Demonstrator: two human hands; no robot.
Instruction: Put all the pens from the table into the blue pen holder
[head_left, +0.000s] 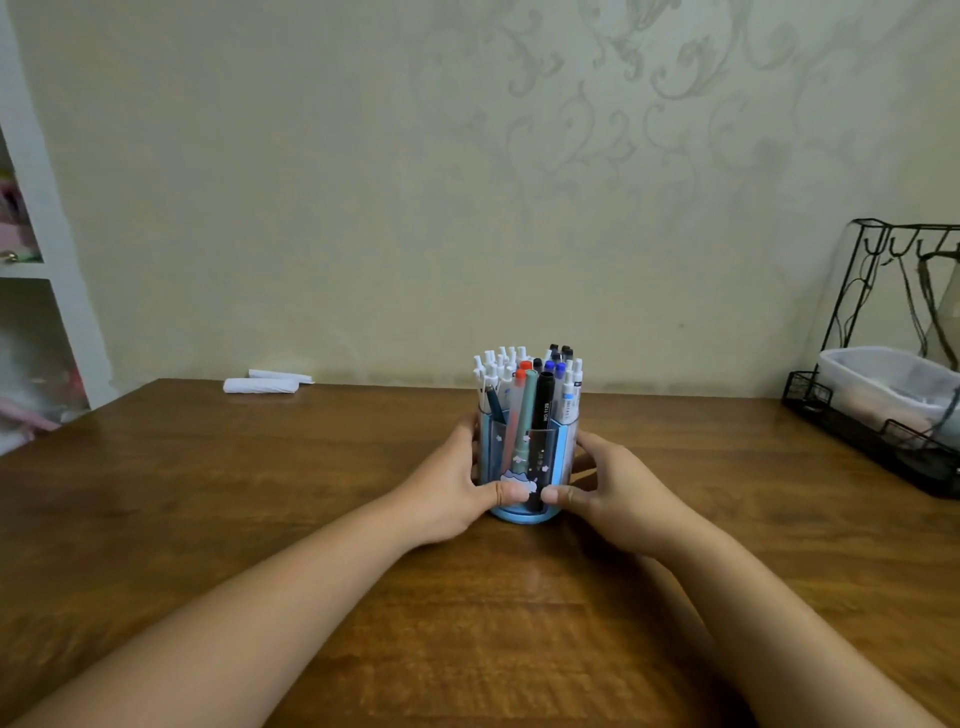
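The blue pen holder (527, 457) stands upright near the middle of the brown wooden table (260, 519). Several pens (524, 384) stick up out of it: white ones, a red-capped one, a grey-green one, a black marker and blue-capped ones. My left hand (447, 493) wraps the holder's left side, thumb across its lower front. My right hand (618, 493) grips the right side, thumb also on the lower front. I see no loose pens on the tabletop.
Two rolled white items (265, 383) lie at the table's far edge by the wall. A black wire rack (883, 405) holding a clear plastic box stands at the far right. A white shelf unit (31, 291) is at the left.
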